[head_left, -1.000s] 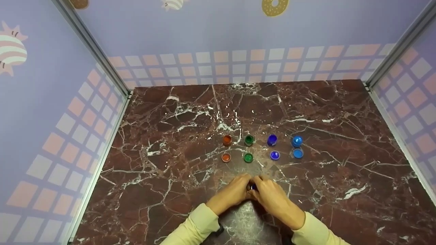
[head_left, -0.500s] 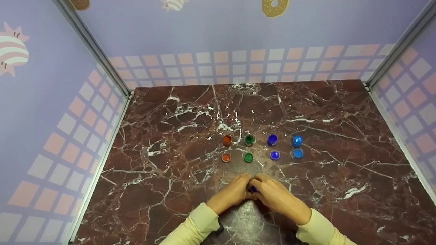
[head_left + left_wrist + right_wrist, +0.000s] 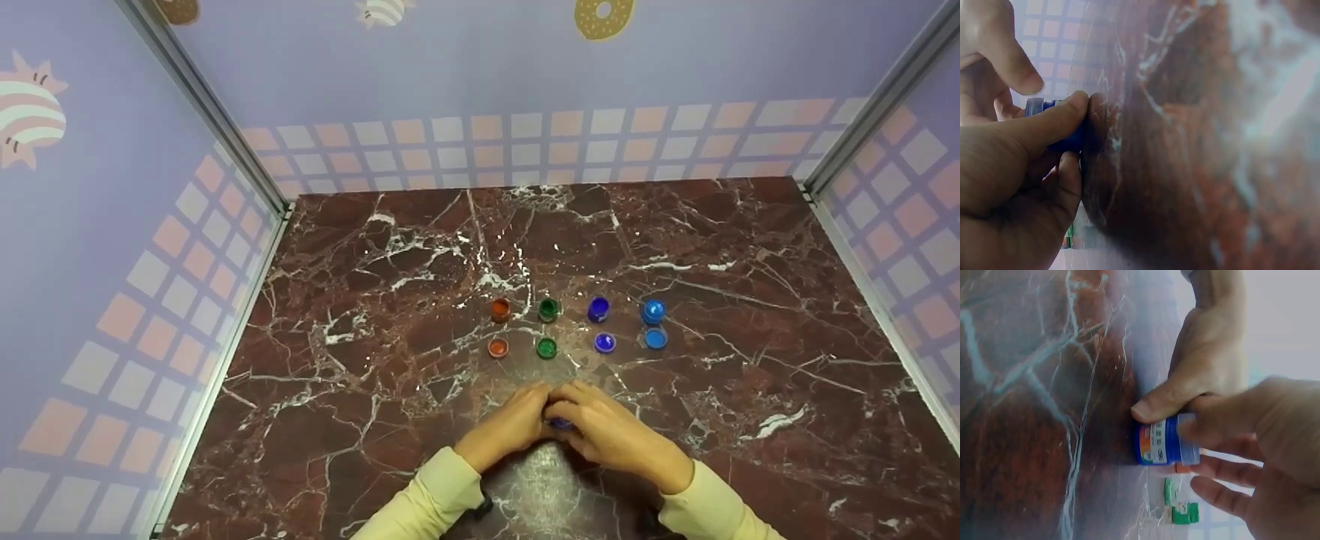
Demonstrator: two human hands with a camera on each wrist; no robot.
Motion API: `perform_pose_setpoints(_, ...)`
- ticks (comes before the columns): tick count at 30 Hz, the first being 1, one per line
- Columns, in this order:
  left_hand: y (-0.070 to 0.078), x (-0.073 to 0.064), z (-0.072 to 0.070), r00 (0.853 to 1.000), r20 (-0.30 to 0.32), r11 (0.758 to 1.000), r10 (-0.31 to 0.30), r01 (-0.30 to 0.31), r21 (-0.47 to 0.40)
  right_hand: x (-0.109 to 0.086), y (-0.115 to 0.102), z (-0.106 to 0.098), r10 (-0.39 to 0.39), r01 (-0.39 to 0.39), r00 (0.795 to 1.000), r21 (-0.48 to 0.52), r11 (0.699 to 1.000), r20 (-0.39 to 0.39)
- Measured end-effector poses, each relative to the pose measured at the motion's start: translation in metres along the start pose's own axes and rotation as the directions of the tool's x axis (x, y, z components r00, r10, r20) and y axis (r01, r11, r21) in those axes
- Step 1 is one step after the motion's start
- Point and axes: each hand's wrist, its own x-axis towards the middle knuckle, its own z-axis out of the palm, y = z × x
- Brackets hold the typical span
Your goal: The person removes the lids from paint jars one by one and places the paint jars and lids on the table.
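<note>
A small blue paint jar (image 3: 1154, 441) with a printed label and a clear lid (image 3: 1188, 453) stands on the marbled table near the person. My left hand (image 3: 510, 420) grips its body low down, thumb on one side, as the left wrist view shows. Around the clear lid are the fingers of my right hand (image 3: 611, 431); one digit lies across it in the right wrist view, while other fingers spread past it. From the head view the hands meet and cover most of the jar, leaving only a bit of blue between them.
Beyond the hands stand open paint jars in a row: orange (image 3: 500, 310), green (image 3: 548, 310), violet-blue (image 3: 598, 309) and light blue (image 3: 654, 311). In front of each lies a round lid, such as the green lid (image 3: 547, 347). Patterned walls (image 3: 480, 142) enclose the table's back and sides.
My right hand has turned around the jar's top, its wrist swinging slightly outward to the right. My left hand keeps its grip in place; the row of jars is unmoved.
</note>
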Motion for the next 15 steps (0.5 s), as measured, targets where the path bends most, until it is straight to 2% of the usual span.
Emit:
perform_pose_setpoints(2,0.000,0.001,0.000,1.000,0.001,1.000,-0.005,0.005,0.002,0.000,-0.001,-0.002,0.065,-0.065,0.998,0.024,0.998,-0.022)
perform_pose_setpoints(4,-0.001,0.001,-0.001,1.000,-0.001,1.000,-0.013,0.013,-0.001,0.002,-0.004,-0.005,0.161,-0.159,0.985,0.045,0.986,-0.057)
perform_pose_setpoints(6,-0.001,0.001,-0.001,1.000,-0.002,1.000,-0.018,0.018,-0.014,0.004,-0.008,-0.006,0.275,-0.269,0.955,0.066,0.961,-0.108)
perform_pose_setpoints(8,0.000,0.001,0.000,1.000,0.000,1.000,-0.023,0.023,-0.019,0.007,-0.011,-0.005,0.378,-0.369,0.912,0.085,0.926,-0.157)
perform_pose_setpoints(11,0.000,0.000,0.000,1.000,-0.002,1.000,-0.018,0.018,-0.021,0.009,-0.016,-0.002,0.477,-0.473,0.854,0.071,0.878,-0.206)
perform_pose_setpoints(13,0.000,0.000,0.001,1.000,-0.006,1.000,-0.010,0.010,-0.020,0.010,-0.020,0.001,0.505,-0.511,0.836,0.031,0.859,-0.215)
perform_pose_setpoints(15,0.000,0.000,0.001,1.000,-0.018,1.000,0.007,-0.007,-0.021,0.011,-0.023,0.003,0.515,-0.531,0.830,-0.018,0.847,-0.216)
